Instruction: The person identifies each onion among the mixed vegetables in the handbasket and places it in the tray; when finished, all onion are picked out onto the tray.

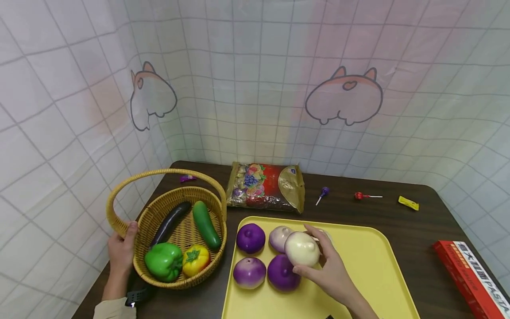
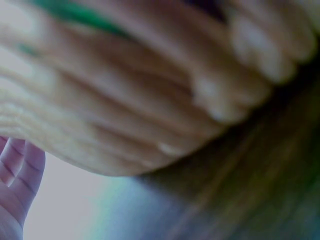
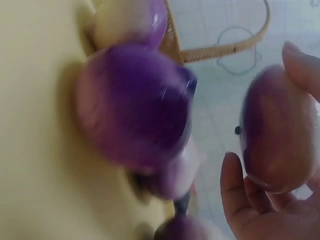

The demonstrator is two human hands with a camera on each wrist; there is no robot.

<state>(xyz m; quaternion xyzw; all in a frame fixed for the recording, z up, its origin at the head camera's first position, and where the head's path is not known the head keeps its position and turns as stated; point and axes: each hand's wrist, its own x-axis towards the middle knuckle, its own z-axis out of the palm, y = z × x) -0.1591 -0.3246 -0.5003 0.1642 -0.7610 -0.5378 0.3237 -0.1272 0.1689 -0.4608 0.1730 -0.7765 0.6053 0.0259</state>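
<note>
My right hand (image 1: 332, 274) holds a pale onion (image 1: 302, 249) above the yellow tray (image 1: 372, 261), thumb on one side and fingers on the other. In the right wrist view that onion (image 3: 277, 130) shows purple on its other side. Below it on the tray lie several purple and white onions, among them a dark purple one (image 1: 250, 238) and a two-toned one (image 1: 249, 273). My left hand (image 1: 121, 250) grips the wicker basket (image 1: 179, 192) at its left rim, by the handle's foot. Inside lie an eggplant (image 1: 171, 223), a cucumber (image 1: 206, 225), a green pepper (image 1: 164, 261) and a yellow pepper (image 1: 195, 260).
Behind the tray lies a red and gold candy bag (image 1: 267, 186). Two lollipops, one purple (image 1: 324, 191) and one red (image 1: 359, 195), and a yellow wrapped candy (image 1: 408, 203) are scattered at the back right. A red pasta box (image 1: 470, 279) sits at the right edge.
</note>
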